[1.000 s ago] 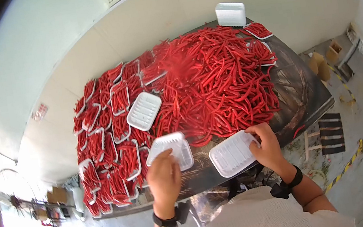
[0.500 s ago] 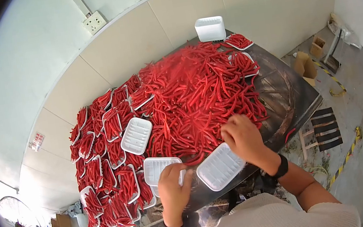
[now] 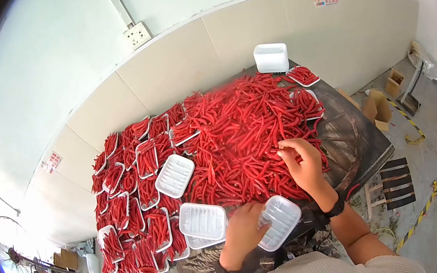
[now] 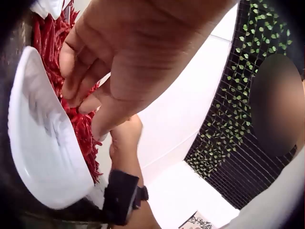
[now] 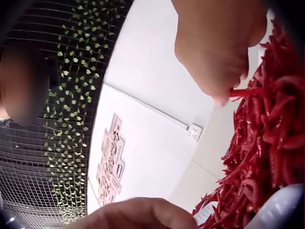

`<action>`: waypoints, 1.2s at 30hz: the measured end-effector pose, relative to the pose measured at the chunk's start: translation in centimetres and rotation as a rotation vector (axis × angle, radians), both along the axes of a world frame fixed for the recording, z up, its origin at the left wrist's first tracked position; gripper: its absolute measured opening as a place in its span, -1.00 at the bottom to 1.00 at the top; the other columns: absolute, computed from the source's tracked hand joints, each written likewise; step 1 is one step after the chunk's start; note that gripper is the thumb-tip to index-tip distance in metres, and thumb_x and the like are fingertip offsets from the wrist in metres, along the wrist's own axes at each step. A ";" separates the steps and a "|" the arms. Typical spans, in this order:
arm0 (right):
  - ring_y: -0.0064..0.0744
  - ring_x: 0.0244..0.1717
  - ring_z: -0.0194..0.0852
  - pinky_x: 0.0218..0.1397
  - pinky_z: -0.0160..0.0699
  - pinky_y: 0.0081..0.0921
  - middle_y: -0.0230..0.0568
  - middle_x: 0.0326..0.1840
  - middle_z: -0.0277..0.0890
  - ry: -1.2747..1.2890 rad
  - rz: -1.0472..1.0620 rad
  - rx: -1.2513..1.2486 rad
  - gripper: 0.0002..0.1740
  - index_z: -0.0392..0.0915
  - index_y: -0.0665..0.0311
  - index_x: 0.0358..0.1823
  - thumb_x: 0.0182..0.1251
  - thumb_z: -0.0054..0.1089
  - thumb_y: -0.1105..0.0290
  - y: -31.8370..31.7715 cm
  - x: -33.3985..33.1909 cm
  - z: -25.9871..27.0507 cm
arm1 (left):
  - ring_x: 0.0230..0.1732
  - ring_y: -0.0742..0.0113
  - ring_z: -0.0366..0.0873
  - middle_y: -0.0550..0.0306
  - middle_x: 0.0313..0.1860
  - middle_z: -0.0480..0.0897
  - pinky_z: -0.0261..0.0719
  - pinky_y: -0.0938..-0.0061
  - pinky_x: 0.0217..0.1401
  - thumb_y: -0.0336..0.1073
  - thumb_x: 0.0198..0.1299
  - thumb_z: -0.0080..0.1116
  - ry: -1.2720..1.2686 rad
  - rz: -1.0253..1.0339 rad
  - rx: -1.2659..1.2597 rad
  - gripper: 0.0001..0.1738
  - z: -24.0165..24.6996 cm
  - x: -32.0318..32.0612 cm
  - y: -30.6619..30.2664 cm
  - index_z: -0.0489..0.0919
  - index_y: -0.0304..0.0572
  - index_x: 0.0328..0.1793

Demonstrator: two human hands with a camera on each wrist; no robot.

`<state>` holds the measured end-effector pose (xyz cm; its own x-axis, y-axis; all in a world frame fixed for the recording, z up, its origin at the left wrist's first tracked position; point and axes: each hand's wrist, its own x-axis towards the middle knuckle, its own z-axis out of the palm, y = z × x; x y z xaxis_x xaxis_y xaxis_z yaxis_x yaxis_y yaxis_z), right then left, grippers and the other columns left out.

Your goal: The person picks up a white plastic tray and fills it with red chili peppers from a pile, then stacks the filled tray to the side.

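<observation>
One red chili (image 5: 247,92) is pinched in the fingertips of the right hand (image 3: 307,168), over the near right part of the chili heap (image 3: 247,138) on the dark table (image 3: 367,149). At the near edge, a white tray (image 3: 282,222) is partly covered by the left hand (image 3: 242,229), its fingers loosely bent; whether the tray is touched cannot be told.

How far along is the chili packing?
Partway, it seems. Filled trays crowd the left side. The right hand pinches a chili; the left hand hovers by an empty tray. Left to pack: the large loose pile, with more bare trays and a stack at the back.
</observation>
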<state>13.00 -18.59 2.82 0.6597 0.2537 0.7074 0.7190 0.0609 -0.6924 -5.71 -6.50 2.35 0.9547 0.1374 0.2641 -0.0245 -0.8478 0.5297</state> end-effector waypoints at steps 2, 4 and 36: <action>-0.43 -0.25 0.66 -0.24 0.59 -0.52 -0.17 -0.22 0.66 0.146 0.086 0.084 -0.87 0.61 0.35 -0.16 0.28 0.32 0.55 -0.3 -0.7 -0.5 | -0.07 -0.11 0.60 -0.04 -0.13 0.64 0.57 0.13 0.00 -0.37 0.00 0.38 0.076 -0.004 0.033 -0.62 -0.2 0.0 0.6 0.60 -0.23 -0.02; -0.56 -0.19 0.64 -0.16 0.60 -0.59 -0.24 -0.18 0.63 0.454 0.373 0.220 -0.87 0.61 0.36 -0.15 0.29 0.33 0.55 -1.2 -1.5 -0.5 | -0.05 -0.12 0.60 -0.06 -0.12 0.64 0.57 0.15 0.03 -0.40 0.01 0.35 -0.007 0.035 0.054 -0.61 -0.2 0.1 0.9 0.58 -0.24 0.02; -0.16 -0.18 0.60 -0.08 0.52 -0.28 -0.18 -0.24 0.62 -0.099 -0.003 -0.202 -0.83 0.59 0.31 -0.18 0.20 0.31 0.52 1.8 2.1 -2.5 | -0.11 -0.15 0.56 -0.08 -0.15 0.60 0.55 0.14 -0.06 -0.53 0.06 0.05 0.027 -0.102 -0.054 -0.73 -1.1 -1.8 -2.8 0.60 -0.22 -0.09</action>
<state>15.09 -16.76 0.36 0.5909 0.3945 0.7037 0.7838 -0.0743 -0.6165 -7.50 -9.28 1.27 0.9710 0.0524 0.2331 -0.0945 -0.8119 0.5762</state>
